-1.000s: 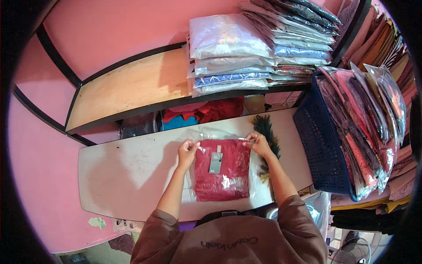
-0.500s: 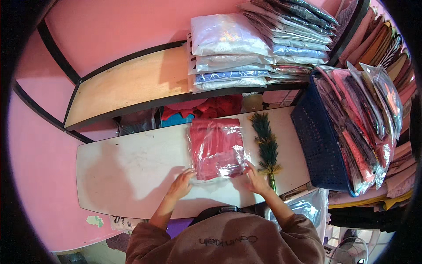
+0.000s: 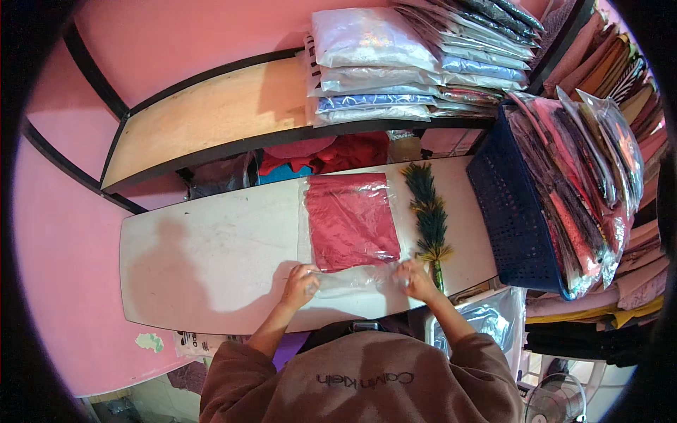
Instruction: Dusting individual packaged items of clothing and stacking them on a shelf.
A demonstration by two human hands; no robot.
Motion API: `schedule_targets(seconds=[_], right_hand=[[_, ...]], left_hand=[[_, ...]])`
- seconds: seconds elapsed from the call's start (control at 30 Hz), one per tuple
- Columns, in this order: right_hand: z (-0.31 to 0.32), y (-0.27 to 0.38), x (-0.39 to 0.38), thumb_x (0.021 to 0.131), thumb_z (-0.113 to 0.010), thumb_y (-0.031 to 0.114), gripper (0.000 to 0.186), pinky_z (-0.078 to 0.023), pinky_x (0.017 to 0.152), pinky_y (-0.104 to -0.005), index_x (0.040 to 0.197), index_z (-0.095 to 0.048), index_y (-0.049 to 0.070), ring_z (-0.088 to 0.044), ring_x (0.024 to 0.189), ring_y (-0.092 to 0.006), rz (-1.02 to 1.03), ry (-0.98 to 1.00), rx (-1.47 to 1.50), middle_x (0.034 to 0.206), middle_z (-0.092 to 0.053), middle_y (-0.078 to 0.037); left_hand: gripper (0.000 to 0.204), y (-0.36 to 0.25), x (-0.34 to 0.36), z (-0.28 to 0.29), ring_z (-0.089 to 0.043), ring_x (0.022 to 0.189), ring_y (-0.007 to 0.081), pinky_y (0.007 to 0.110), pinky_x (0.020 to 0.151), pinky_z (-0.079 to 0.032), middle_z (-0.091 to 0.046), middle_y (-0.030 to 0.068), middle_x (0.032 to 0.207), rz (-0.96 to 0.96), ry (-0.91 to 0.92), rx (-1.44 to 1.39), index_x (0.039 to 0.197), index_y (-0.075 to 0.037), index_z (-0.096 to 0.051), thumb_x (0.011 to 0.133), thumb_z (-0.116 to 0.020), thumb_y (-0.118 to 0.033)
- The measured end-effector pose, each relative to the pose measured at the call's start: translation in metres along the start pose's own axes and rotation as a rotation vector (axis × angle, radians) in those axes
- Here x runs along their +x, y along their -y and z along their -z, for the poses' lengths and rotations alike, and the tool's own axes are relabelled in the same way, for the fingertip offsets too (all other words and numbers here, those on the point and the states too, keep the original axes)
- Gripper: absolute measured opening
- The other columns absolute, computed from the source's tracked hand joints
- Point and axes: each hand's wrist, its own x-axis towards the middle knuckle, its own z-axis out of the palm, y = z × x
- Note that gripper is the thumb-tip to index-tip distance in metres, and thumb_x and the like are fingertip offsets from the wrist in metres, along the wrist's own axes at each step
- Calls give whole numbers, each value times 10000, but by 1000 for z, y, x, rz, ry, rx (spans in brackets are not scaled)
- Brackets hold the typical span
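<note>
A folded red cloth [image 3: 352, 222] lies flat inside a clear plastic bag [image 3: 352, 282] on the white table [image 3: 233, 261]. The bag's loose, see-through end reaches past the cloth toward me. At its near left corner, my left hand [image 3: 302, 285] has its fingers closed on the plastic. My right hand [image 3: 416, 280] pinches the near right corner in the same way. Just beyond my right hand lies a dark green feathery duster [image 3: 427, 208] with yellowish tufts near its green handle.
A blue basket [image 3: 511, 211] packed with bagged clothes stands at the table's right end. Behind, a wooden shelf [image 3: 211, 109] with a black frame carries stacked bagged garments [image 3: 374, 74]. Red fabric [image 3: 352, 151] sits beneath it. A fan [image 3: 557, 402] is at lower right.
The bag now lies flatter and its near end is stretched toward me. My fingers have gone from resting spread at the bag's corners to closing on the plastic.
</note>
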Motion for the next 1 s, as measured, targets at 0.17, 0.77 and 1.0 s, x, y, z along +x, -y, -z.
schedule_targets(seconds=[0.17, 0.77, 1.0], right_hand=[[7, 19, -51, 587, -645, 150, 459, -366, 807, -434, 1010, -499, 47, -449, 928, -332, -243, -333, -177, 990, -480, -167], [-8, -17, 21, 852, -349, 434, 379, -470, 590, -463, 945, -452, 81, -582, 688, -378, -686, 65, -414, 728, -590, -199], [1, -3, 11, 839, -367, 454, 388, -467, 638, -451, 960, -490, 106, -589, 703, -349, -369, 418, -379, 765, -602, -173]], left_hand=[[155, 5, -34, 2, -511, 905, 271, 379, 796, -394, -544, 86, 961, -47, 164, 61, 780, -67, -572, 631, -572, -24], [186, 12, -66, -14, -547, 957, 218, 317, 839, -439, -587, 58, 968, -225, 80, 228, 868, -82, -615, 704, -529, -69], [242, 0, -77, 3, -545, 839, 168, 316, 747, -429, -571, 19, 910, -273, 107, 329, 924, -115, -599, 695, -518, -112]])
